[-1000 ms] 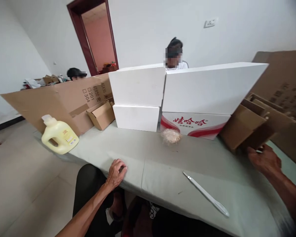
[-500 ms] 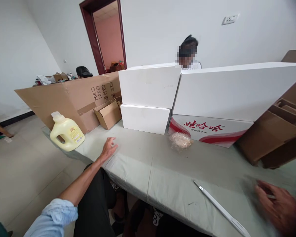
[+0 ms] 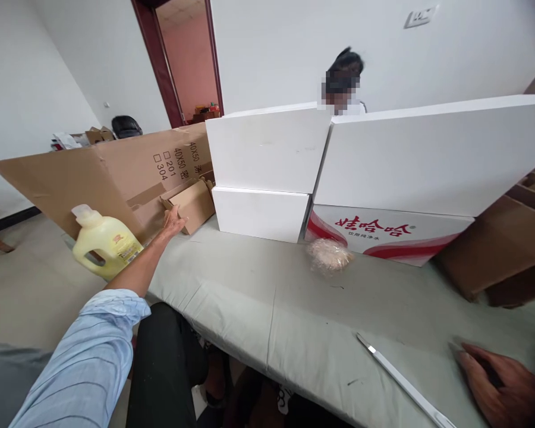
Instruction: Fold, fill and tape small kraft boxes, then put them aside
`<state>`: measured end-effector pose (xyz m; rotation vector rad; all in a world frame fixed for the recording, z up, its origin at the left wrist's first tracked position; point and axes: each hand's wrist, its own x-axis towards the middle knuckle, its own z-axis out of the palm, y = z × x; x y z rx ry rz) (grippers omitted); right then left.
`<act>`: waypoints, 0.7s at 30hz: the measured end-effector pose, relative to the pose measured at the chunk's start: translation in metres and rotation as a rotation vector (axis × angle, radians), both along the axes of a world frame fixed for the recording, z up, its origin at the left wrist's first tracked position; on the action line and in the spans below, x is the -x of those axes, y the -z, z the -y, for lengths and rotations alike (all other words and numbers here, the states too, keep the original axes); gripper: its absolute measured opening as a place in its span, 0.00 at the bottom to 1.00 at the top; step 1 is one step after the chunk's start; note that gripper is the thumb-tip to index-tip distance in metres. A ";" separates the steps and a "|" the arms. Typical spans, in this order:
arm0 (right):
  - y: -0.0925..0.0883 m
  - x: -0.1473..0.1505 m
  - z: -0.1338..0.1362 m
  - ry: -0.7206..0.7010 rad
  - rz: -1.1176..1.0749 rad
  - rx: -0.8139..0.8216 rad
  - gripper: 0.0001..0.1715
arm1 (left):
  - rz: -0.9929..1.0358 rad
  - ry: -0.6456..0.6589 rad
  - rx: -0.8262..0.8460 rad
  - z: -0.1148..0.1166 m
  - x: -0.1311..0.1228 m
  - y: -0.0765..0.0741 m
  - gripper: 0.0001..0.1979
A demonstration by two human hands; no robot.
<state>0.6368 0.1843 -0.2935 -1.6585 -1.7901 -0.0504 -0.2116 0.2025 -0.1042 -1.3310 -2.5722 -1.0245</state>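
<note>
My left hand [image 3: 175,222] is stretched out to the small brown cardboard box [image 3: 196,206], its fingers apart at the box's near left end. Contact looks likely, but a firm grip does not show. My right hand [image 3: 502,380] is low at the right over the table, fingers curled towards the thumb and partly blurred; anything held there cannot be made out. To its left lies a slim white craft knife or scalpel-like tool [image 3: 403,380] with a metal tip. A clear plastic bag of pale contents [image 3: 329,257] sits further back.
White boxes [image 3: 267,151] are stacked across the back, above a red-and-white printed carton [image 3: 383,235]. A yellow detergent bottle [image 3: 109,241] stands beside my left forearm. A big brown carton [image 3: 120,172] is behind it; more cardboard [image 3: 508,238] is at right. A person [image 3: 345,77] sits beyond.
My left hand has moved forward and left, from above the table to the small cardboard box. My right hand has shifted slightly down. The view has tilted a little.
</note>
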 end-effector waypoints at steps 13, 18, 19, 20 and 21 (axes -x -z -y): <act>-0.004 0.007 0.007 -0.002 -0.126 0.000 0.22 | -0.084 -0.023 -0.005 0.007 -0.009 0.006 0.37; -0.018 0.018 0.015 0.026 -0.105 0.052 0.23 | -0.098 -0.005 -0.007 0.010 -0.015 0.001 0.36; -0.021 0.021 0.017 0.030 -0.106 0.056 0.23 | -0.104 -0.005 -0.008 0.010 -0.017 0.000 0.37; -0.023 0.022 0.018 0.037 -0.108 0.055 0.23 | -0.111 -0.007 -0.006 0.010 -0.018 -0.002 0.39; -0.025 0.023 0.019 0.042 -0.110 0.053 0.24 | -0.118 -0.013 -0.002 0.010 -0.020 -0.004 0.40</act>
